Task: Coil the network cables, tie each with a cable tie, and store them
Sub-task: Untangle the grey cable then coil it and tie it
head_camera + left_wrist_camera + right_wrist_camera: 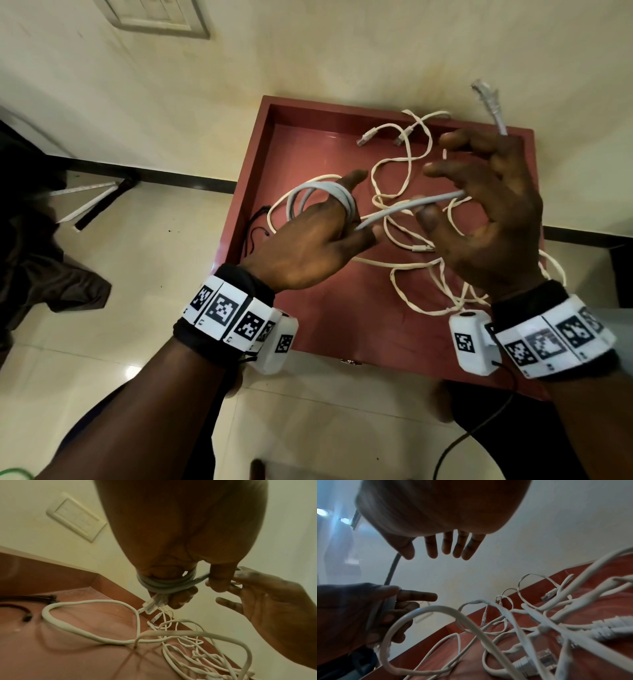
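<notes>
A grey network cable is wound in several turns round the fingers of my left hand. The left thumb presses the cable against that coil, and a clear plug sticks out under the fingers. From there the cable runs to my right hand. It passes through the fork of thumb and forefinger, and its free plug end stands up behind the spread, straight fingers. Below both hands, a tangle of white cables lies in the red tray. Black cable ties lie at its left wall.
The tray sits on a pale tiled floor against a cream wall with a switch plate. To the left are a dark cloth and a black bar with white tape. A black camera wire trails at lower right.
</notes>
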